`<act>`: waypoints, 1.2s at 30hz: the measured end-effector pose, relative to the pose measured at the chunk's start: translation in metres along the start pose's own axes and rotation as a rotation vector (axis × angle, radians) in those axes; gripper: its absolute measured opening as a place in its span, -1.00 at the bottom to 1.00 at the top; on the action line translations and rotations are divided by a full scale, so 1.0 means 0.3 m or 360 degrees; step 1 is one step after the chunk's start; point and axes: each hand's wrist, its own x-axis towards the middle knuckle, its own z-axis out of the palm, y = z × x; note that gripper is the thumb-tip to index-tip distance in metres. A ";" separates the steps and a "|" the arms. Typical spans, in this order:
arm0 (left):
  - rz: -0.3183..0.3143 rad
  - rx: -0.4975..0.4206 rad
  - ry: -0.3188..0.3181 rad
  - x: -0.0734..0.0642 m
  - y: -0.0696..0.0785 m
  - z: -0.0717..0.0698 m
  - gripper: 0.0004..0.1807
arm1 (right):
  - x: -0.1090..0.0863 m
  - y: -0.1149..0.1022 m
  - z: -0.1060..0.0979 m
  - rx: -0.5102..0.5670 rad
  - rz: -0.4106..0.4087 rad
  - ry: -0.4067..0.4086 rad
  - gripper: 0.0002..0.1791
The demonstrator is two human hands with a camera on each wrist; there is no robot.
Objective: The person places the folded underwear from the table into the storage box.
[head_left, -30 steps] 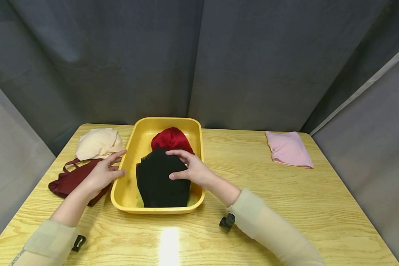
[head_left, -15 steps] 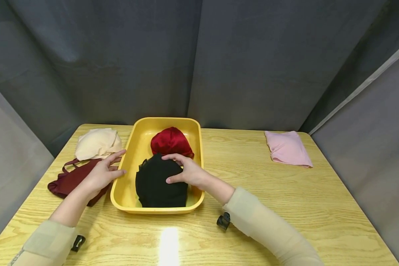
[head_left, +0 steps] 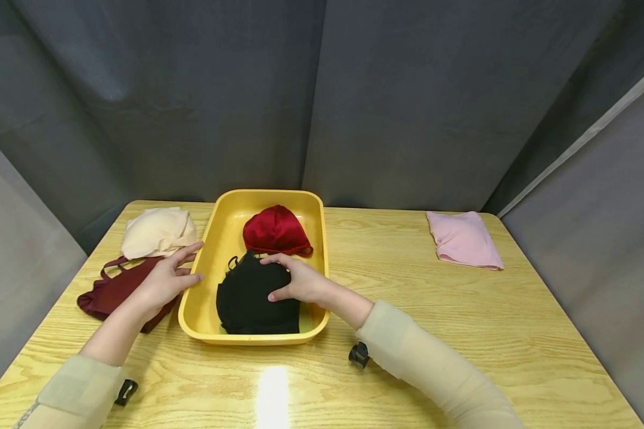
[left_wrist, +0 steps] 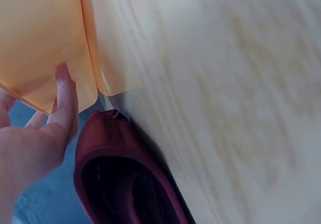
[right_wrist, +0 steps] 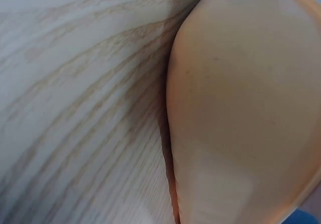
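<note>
In the head view, a folded black bra (head_left: 257, 298) lies in the near part of a yellow tray (head_left: 190, 310), with a small strap loop at its upper left. My right hand (head_left: 306, 281) rests on its upper right side, thumb and forefinger spread apart on the cloth. Behind it in the tray sits a shiny red bra (head_left: 276, 230). My left hand (head_left: 163, 286) touches the tray's left rim with loosely extended fingers; the left wrist view shows those fingers (left_wrist: 64, 96) against the tray wall (left_wrist: 40, 38). The right wrist view does not show the right hand.
Left of the tray, a burgundy bra (head_left: 119, 289) lies partly under my left forearm, with a cream bra (head_left: 158, 231) behind it. A folded pink garment (head_left: 464, 239) lies at the back right of the wooden table (head_left: 434, 316). Grey curtains (head_left: 236, 95) stand behind.
My right hand has moved slightly left and toward me, and the black bra has shifted the same way, away from the red bra. The left hand has stayed put.
</note>
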 end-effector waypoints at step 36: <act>0.0017 0.0016 0.0012 -0.006 0.010 0.010 -0.19 | -0.035 -0.055 -0.074 -0.0091 -0.0241 -0.0103 -0.32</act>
